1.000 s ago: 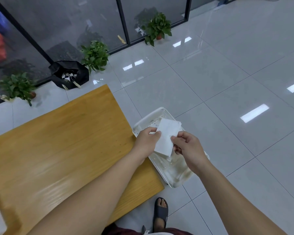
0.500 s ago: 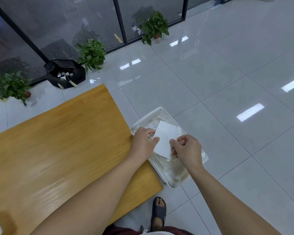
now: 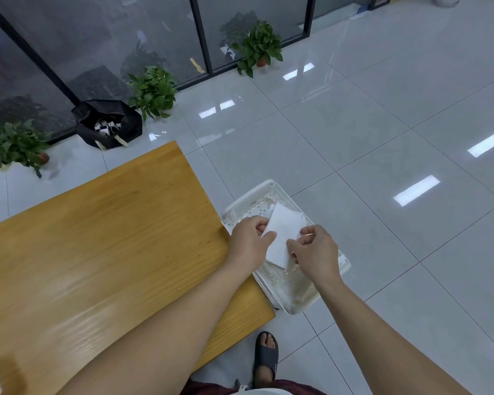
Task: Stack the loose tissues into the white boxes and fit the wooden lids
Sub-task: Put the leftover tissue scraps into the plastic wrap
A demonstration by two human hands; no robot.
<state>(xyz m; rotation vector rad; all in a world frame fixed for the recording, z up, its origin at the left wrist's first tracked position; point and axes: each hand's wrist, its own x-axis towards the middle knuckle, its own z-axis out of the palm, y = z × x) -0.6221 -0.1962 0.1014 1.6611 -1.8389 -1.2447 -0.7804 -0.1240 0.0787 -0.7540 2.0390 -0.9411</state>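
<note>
Where the view begins at its lower edge, a foot in a dark slide sandal (image 3: pixel 265 359) stands on the pale tiled floor (image 3: pixel 382 143), just beside the near corner of the wooden table (image 3: pixel 97 252). Two bare forearms reach forward from there, the left one crossing over the table's near right corner. Beyond that corner, a white perforated basket (image 3: pixel 344 262) sits on the floor right against the table's edge. Over the basket both hands meet on a white tissue (image 3: pixel 283 238), which is held flat and tilted above the basket's inside. Left hand (image 3: pixel 248 243) pinches the tissue's left edge, its thumb lying on top and its fingers curled beneath. Right hand (image 3: pixel 315 255) pinches the lower right part of the tissue between thumb and curled fingers. Under the tissue more white sheets lie in the basket, though how many cannot be told. Farther off, past the table's far edge, a black bag (image 3: pixel 109 124) with small white items inside rests on the floor. Three potted green plants stand along the dark glass wall (image 3: pixel 97 38): one at the left (image 3: pixel 15 143), one next to the bag (image 3: pixel 153 91), one farther right (image 3: pixel 257 47).
</note>
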